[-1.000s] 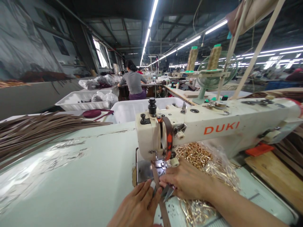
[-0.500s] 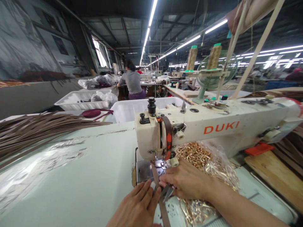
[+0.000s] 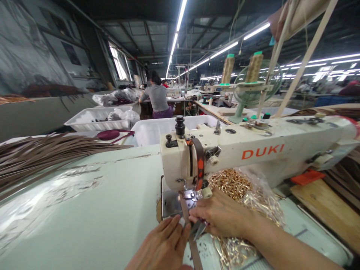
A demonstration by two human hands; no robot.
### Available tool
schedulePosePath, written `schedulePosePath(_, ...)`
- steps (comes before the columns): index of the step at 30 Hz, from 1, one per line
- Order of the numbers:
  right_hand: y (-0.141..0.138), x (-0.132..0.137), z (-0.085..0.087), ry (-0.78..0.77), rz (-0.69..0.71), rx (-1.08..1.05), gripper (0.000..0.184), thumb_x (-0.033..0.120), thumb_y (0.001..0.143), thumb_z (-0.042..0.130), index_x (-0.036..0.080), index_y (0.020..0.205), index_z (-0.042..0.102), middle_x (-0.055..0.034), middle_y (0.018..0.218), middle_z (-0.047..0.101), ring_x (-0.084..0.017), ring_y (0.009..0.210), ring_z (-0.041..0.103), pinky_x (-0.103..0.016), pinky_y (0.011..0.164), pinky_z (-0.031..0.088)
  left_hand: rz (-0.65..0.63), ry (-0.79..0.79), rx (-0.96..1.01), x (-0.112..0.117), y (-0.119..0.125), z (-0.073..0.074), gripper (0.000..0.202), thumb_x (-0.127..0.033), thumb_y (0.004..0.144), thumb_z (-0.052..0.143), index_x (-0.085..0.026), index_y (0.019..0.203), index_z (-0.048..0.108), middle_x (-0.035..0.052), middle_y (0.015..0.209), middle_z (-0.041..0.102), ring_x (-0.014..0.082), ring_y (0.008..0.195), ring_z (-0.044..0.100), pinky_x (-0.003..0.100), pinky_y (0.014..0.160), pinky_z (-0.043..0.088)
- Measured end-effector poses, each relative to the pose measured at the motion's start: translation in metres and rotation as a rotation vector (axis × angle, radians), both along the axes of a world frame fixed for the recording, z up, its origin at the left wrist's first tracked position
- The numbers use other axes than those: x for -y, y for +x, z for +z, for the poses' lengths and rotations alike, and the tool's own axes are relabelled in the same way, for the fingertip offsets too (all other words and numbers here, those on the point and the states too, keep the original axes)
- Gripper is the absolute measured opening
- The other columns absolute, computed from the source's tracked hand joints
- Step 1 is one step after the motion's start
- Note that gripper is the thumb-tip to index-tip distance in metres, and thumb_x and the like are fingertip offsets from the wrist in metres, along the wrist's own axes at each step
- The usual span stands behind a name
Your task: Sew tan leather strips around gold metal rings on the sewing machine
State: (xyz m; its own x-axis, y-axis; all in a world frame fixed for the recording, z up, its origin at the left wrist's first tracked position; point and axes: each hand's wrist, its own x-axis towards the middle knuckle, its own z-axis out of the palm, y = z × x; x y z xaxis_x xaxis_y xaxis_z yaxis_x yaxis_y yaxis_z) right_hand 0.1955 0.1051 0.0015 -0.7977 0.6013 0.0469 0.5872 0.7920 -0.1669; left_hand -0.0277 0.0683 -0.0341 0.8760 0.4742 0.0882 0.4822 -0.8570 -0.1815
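Observation:
A narrow brown strap (image 3: 194,250) runs up the table and under the presser foot (image 3: 190,195) of a white sewing machine (image 3: 225,150). My left hand (image 3: 165,240) lies beside and partly over the strap, fingers stretched out near the metal needle plate (image 3: 171,204). Something white shows at one of its fingertips. My right hand (image 3: 219,213) is closed around a small pair of scissors (image 3: 200,229), blades pointing toward me. Its fingertips rest by the strap just in front of the presser foot. The scissors' handles are mostly hidden in the palm.
Gold metal clasps (image 3: 230,183) in a clear plastic bag lie right of my right hand. Many brown straps (image 3: 56,150) lie at the left. White bins (image 3: 146,131) stand behind the machine, thread cones (image 3: 254,67) at the right. A person (image 3: 157,97) sits farther back.
Almost nothing differs. My left hand has shifted very slightly at the strap; my right hand stays in place with the scissors.

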Motion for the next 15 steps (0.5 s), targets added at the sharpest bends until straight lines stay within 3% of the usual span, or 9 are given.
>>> schedulePosePath(4, 0.000, 0.000, 0.000, 0.008, 0.009, 0.003, 0.008, 0.025, 0.086, 0.053, 0.025, 0.087, 0.061, 0.0033, 0.081, 0.070, -0.015, 0.067, 0.063, -0.031, 0.059, 0.032, -0.012, 0.017, 0.011, 0.001, -0.001, 0.001, 0.067, -0.060, 0.093, 0.039, -0.005, 0.127, 0.055, 0.0152, 0.116, 0.065, 0.0293, 0.106, 0.063, 0.037, 0.089, 0.055)
schedulePosePath(11, 0.000, 0.001, 0.000, 0.019, 0.013, 0.007, 0.007, 0.026, 0.086, 0.054, 0.025, 0.086, 0.061, 0.0039, 0.080, 0.070, -0.015, 0.068, 0.063, -0.031, 0.059, 0.033, -0.015, 0.061, 0.034, -0.001, -0.003, -0.010, 0.064, -0.061, 0.090, 0.045, -0.009, 0.125, 0.057, 0.0149, 0.113, 0.067, 0.0271, 0.103, 0.065, 0.035, 0.090, 0.055)
schedulePosePath(15, 0.000, 0.000, 0.001, 0.024, 0.019, 0.008, 0.012, 0.028, 0.089, 0.050, 0.024, 0.087, 0.061, 0.0025, 0.080, 0.070, -0.015, 0.067, 0.062, -0.031, 0.059, 0.034, -0.024, 0.159, 0.277, -0.006, -0.001, -0.022, 0.066, -0.062, 0.095, 0.025, -0.011, 0.114, 0.062, 0.0126, 0.099, 0.072, 0.0256, 0.091, 0.070, 0.035, 0.081, 0.059)
